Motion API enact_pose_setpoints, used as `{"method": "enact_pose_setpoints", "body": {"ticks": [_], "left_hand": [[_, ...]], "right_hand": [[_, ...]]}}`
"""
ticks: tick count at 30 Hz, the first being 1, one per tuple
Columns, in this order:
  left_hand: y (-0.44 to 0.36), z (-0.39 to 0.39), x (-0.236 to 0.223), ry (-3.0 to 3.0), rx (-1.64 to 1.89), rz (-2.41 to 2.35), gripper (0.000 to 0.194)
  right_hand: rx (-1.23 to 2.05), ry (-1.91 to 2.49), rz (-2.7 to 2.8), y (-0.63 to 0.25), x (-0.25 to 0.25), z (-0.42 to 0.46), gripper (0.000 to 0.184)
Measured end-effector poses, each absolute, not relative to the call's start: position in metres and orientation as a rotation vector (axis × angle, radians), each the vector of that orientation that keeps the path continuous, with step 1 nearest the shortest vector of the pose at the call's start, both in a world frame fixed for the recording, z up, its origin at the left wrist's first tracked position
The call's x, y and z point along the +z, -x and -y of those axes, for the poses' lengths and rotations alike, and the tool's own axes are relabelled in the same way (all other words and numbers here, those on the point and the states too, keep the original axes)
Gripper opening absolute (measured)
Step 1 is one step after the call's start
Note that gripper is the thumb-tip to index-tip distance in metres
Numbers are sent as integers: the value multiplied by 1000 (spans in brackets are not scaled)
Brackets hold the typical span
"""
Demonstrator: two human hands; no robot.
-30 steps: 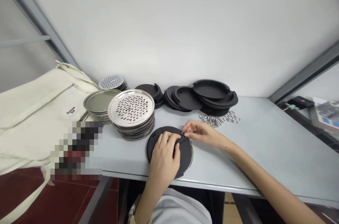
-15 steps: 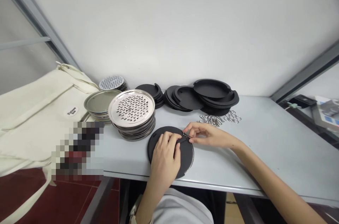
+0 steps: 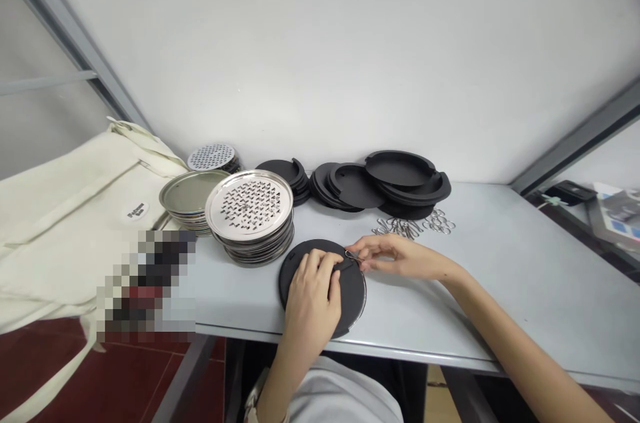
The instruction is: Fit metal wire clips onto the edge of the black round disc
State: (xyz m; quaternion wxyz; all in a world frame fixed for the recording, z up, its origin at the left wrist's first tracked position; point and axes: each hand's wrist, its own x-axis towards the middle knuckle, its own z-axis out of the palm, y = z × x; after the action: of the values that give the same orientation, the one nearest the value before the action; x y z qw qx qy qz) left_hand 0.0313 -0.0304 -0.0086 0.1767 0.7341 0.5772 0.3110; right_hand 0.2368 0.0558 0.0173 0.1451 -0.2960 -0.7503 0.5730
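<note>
A round black disc (image 3: 353,303) with a raised rim lies flat near the table's front edge, a shiny metal edge showing along its right side. My left hand (image 3: 313,293) rests palm down on top of it, fingers slightly bent and thumb apart. At the disc's upper right edge, my right hand (image 3: 387,255) pinches a small metal wire clip (image 3: 351,255) between thumb and fingertips. The clip's looped end touches or lies just over the disc's edge; I cannot tell whether it is hooked through. Part of the clip is hidden by my fingers.
Left of the disc stands a stack of round metal grater plates (image 3: 250,206), with plain round plates (image 3: 193,190) behind. Black round covers (image 3: 400,170) are piled along the wall. Loose metal clips (image 3: 400,228) and rings (image 3: 440,222) lie before them. A cream bag (image 3: 75,203) hangs over the left side.
My right hand has shifted slightly right and down, turning the clip so more of its loop shows at the disc's edge. My left hand stays on the disc.
</note>
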Motion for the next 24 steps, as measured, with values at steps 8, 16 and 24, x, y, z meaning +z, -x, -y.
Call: {"method": "enact_pose_setpoints", "body": {"ticks": [8, 16, 24], "left_hand": [[-31, 30, -8, -2078, 897, -1638, 23], [-31, 30, -8, -2080, 909, -1628, 24], [-31, 30, -7, -2089, 891, -1648, 22]], "right_hand": [[1562, 872, 2211, -239, 15, -58, 44], [1617, 896, 2163, -241, 14, -58, 43], [1773, 864, 2039, -238, 11, -59, 39]]}}
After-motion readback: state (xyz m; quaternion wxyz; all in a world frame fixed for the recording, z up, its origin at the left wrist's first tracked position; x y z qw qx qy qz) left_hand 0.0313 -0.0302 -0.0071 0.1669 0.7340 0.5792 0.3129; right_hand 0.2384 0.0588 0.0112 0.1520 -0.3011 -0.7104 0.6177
